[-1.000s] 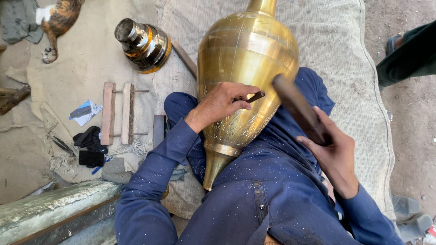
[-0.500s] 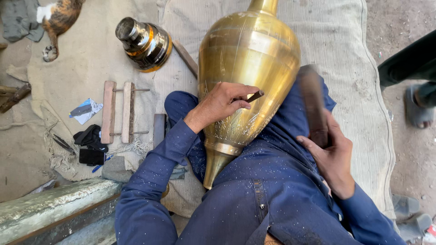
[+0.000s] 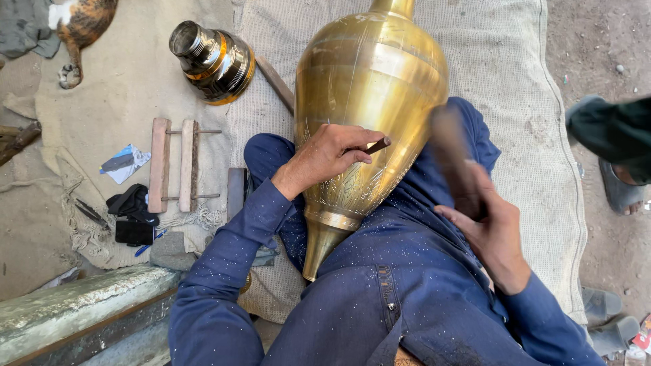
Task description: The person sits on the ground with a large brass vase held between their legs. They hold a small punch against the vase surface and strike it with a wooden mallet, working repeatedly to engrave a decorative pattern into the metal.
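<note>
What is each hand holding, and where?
Left hand pinches a thin chisel along its shaft; right hand grips a blurred wooden mallet by its lower end.

Ground covered by a coarse woven mat (image 3: 515,81). Upper left: 1 smaller brass vessel (image 3: 213,61) lying on its side, dark neck pointing up-left. Just beside it, a flat wooden strip (image 3: 274,83). Left of centre: a wooden frame (image 3: 173,165) of 2 slats joined by thin rods. Near it, a folded paper (image 3: 123,163) and a black cloth (image 3: 132,203). A calico cat (image 3: 81,24) at the top left corner. Stone ledge (image 3: 74,308) lower left. Grey sandals (image 3: 607,318) lower right.
</note>
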Demonstrator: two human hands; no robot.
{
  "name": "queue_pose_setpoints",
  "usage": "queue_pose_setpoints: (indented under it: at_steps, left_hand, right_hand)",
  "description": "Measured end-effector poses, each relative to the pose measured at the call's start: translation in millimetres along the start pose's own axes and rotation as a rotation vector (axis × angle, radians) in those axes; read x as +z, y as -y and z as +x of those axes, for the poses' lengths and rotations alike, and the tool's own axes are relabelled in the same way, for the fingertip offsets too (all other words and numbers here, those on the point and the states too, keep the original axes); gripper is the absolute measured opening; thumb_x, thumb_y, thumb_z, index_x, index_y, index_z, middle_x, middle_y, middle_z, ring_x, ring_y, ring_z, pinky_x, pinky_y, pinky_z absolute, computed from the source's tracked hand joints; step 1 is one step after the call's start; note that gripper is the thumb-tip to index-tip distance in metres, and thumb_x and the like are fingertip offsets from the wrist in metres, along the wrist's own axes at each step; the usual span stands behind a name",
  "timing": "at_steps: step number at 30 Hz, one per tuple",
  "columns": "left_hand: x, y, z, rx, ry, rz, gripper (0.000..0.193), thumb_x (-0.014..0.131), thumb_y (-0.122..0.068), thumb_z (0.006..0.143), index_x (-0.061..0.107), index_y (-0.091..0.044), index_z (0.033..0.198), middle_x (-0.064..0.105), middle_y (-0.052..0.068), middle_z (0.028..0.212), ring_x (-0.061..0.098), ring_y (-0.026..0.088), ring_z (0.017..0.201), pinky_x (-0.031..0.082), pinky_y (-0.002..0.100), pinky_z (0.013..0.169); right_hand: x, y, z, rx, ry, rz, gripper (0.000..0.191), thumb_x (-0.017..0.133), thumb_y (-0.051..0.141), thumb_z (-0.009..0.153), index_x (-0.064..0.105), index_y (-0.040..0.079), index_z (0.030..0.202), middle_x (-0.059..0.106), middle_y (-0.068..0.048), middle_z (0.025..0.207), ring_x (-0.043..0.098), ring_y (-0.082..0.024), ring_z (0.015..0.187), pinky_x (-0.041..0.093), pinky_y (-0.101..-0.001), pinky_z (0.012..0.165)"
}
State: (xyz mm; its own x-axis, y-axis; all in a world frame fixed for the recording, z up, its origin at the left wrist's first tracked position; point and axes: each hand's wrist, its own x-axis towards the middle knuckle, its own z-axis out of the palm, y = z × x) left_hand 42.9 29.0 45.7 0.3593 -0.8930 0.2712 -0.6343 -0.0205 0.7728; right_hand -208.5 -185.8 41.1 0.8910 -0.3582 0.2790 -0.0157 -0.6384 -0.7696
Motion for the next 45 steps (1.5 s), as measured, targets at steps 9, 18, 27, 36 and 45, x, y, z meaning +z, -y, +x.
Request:
queue_pose_setpoints:
  at_steps: [9,18,27,36,45]
  left_hand:
    - [-2.3,-0.1,0.8,-0.065,0.024,-0.004,0.049,0.079,-0.008,0.084,0.067,-0.009,0.131,0.076,0.011,0.111,0.077,0.020,0.087,0.061,0.033,0.080]
    - [-0.4,1.6,-3.5,-0.052,0.011,-0.018,0.047,0.078,-0.007,0.086,0.066,-0.009,0.131,0.076,0.011,0.110,0.077,0.021,0.091,0.060,0.034,0.082]
    - [-2.6,-2.7,-6.1,-0.019,0.003,0.025,0.045,0.079,-0.010,0.087,0.066,-0.009,0.130,0.075,0.013,0.110,0.075,0.024,0.090,0.058,0.036,0.080]
    - [-2.2,0.7,-5.9,-0.010,-0.004,-0.001,0.047,0.079,-0.013,0.084,0.067,-0.009,0.129,0.075,0.011,0.105,0.075,0.021,0.086,0.059,0.035,0.079]
    - [-2.2,1.7,-10.4,-0.051,-0.009,-0.009,0.046,0.080,-0.015,0.087,0.066,-0.009,0.130,0.076,0.011,0.106,0.077,0.021,0.087,0.059,0.035,0.078]
  right_hand:
    - [-2.1,4.1,1.1,0.109,0.069,-0.112,0.082,0.090,0.013,0.076,0.056,0.005,0.150,0.073,-0.011,0.105,0.067,-0.014,0.089,0.054,-0.0295,0.080]
    - [0.0,9.7,1.5,0.174,-0.076,0.073,0.082,0.087,0.016,0.082,0.050,0.003,0.154,0.070,-0.013,0.107,0.061,-0.013,0.090,0.053,-0.0286,0.084]
    - [3.8,-4.4,-1.7,0.213,0.119,0.440,0.067,0.079,0.017,0.086,0.053,0.003,0.146,0.061,-0.008,0.144,0.063,-0.011,0.124,0.055,-0.0300,0.098]
    - [4.4,-5.6,-4.8,0.199,0.035,-0.038,0.083,0.091,0.012,0.075,0.058,0.007,0.151,0.072,-0.009,0.098,0.061,-0.013,0.085,0.053,-0.0291,0.081]
    - [1.8,12.6,1.4,0.232,-0.066,0.174,0.083,0.087,0.015,0.080,0.051,0.005,0.154,0.065,-0.007,0.092,0.061,-0.013,0.083,0.053,-0.0272,0.078]
